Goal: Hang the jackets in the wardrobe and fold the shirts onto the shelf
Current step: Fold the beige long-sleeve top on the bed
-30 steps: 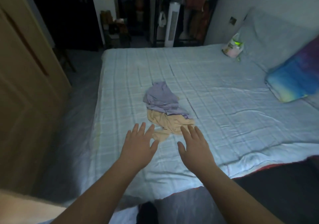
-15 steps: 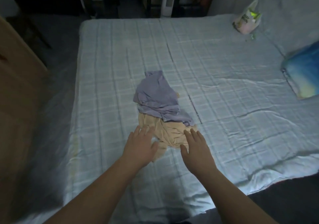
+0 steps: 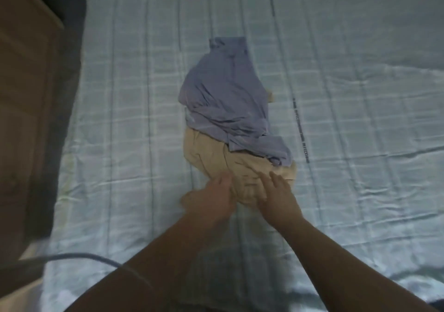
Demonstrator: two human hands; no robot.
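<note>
Beige crumpled cloth shirt [image 3: 209, 153] lies under our fingers [image 3: 278, 183] on the pale checked bed [image 3: 120, 119]; right hand [image 3: 278, 198] flat, fingers straight; left hand [image 3: 211, 198] too blurred to tell; lilac crumpled shirt [image 3: 225, 100] overlaps it just beyond.

Purple shirt [image 3: 225, 100]: thin, smooth cloth with a faint sheen, heavily creased. Beige shirt [image 3: 206, 153]: soft matt cloth, wrinkled. Bed sheet [image 3: 348, 119]: woven checked cloth, slightly glossy along creases. Door panel [image 3: 21, 95]: smooth, matt wood.

Far shirt [image 3: 225, 100] overlapping near shirt [image 3: 209, 153] on bed [image 3: 360, 119], left hand [image 3: 209, 201], right hand [image 3: 278, 196] at its near end
</note>
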